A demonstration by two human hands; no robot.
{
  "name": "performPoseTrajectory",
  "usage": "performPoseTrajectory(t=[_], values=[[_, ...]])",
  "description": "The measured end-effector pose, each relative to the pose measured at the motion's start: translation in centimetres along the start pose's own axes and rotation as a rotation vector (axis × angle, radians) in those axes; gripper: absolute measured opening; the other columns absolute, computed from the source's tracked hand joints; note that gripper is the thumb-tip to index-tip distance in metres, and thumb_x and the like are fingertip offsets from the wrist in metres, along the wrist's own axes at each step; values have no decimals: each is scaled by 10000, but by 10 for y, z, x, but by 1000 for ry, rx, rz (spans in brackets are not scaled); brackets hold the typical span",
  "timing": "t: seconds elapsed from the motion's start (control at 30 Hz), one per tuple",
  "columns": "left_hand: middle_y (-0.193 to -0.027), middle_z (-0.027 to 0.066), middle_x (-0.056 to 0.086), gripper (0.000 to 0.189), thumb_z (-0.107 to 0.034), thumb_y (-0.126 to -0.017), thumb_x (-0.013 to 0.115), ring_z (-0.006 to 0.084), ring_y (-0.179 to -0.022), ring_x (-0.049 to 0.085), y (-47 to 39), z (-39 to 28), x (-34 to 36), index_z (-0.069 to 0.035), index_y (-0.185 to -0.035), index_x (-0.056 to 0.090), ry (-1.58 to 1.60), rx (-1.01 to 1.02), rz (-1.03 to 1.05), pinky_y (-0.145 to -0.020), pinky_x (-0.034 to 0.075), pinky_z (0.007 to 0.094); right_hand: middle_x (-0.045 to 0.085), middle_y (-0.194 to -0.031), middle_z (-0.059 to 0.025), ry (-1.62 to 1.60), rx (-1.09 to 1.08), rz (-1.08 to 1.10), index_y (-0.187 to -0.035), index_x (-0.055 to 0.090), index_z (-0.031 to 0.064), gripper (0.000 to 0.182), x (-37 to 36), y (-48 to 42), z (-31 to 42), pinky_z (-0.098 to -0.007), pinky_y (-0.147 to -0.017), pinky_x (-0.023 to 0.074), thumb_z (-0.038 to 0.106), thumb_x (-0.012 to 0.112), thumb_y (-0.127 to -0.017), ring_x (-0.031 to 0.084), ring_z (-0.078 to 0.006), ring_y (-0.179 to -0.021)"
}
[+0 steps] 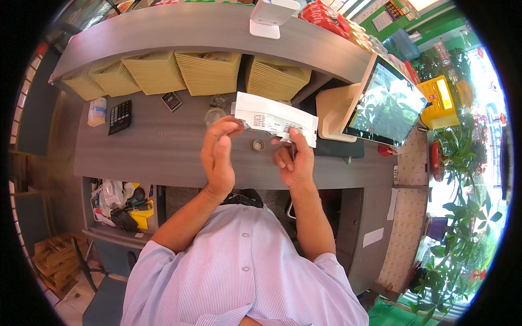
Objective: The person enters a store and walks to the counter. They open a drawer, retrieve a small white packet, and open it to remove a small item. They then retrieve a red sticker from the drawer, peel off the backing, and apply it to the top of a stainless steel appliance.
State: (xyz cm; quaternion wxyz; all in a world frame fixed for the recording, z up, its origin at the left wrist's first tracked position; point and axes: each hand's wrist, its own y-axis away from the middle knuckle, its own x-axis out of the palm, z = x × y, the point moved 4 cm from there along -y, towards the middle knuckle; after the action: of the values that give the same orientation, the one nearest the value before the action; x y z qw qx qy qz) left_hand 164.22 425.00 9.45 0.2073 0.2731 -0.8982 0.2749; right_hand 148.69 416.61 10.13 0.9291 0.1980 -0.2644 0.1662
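A white foil-lined packet [275,112] with printed writing is held above the desk, tilted down to the right. Ragged silver shows along its lower edge. My right hand [295,159] grips its right part, the thumb on the printed face and the other fingers curled below. At the lower left corner, the fingers of my left hand [220,155] close on the packet, while the left thumb stands away from it. A small round metallic cap or dish [258,145] sits on the desk between my hands. A clear glass dish [215,116] lies just beyond my left fingers.
Stacks of yellowish ribbed items [208,73] fill the shelf under the raised counter [163,32]. A touchscreen terminal [385,102] stands to the right. Leftward on the desk [171,146] are a calculator [120,117], a dark box [171,102] and a wrapped roll [97,112]. An open drawer [122,203] holds tools.
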Motion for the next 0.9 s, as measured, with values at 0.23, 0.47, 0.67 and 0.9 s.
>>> performPoseTrajectory(t=[0.23, 0.47, 0.67, 0.9], values=[[-1295, 134, 561, 438, -344, -1008, 369, 240, -1156, 544, -17, 35, -9, -19, -1244, 544, 918, -794, -178, -1045, 388, 385, 685, -794, -153, 210, -50, -11, -1110, 576, 18, 250, 29, 8, 12, -212, -351, 305, 203, 552, -944, 332, -57, -341], [-1342, 170, 547, 463, -305, -990, 345, 275, -1261, 510, -26, 27, 15, 20, -1266, 525, 1102, -775, -131, -1054, 415, 399, 691, -907, -165, 468, -134, -47, -1154, 553, -49, 295, 50, 13, 22, -200, -320, 320, 128, 580, -919, 619, -120, -527], [-1355, 142, 547, 472, -301, -979, 344, 285, -1239, 532, -22, 42, 18, 0, -1305, 507, 1220, -759, -101, -968, 478, 442, 688, -920, -160, 541, -171, -55, -1159, 559, -43, 298, 41, 8, 19, -201, -327, 326, 139, 589, -924, 570, -104, -492], [-1414, 119, 494, 514, -337, -987, 334, 311, -1269, 507, -25, 37, 27, -17, -1374, 443, 1161, -795, -125, -931, 506, 509, 668, -923, -117, 537, -257, -95, -1183, 546, -22, 313, 42, 14, 17, -213, -346, 348, 85, 629, -902, 509, -85, -475]])
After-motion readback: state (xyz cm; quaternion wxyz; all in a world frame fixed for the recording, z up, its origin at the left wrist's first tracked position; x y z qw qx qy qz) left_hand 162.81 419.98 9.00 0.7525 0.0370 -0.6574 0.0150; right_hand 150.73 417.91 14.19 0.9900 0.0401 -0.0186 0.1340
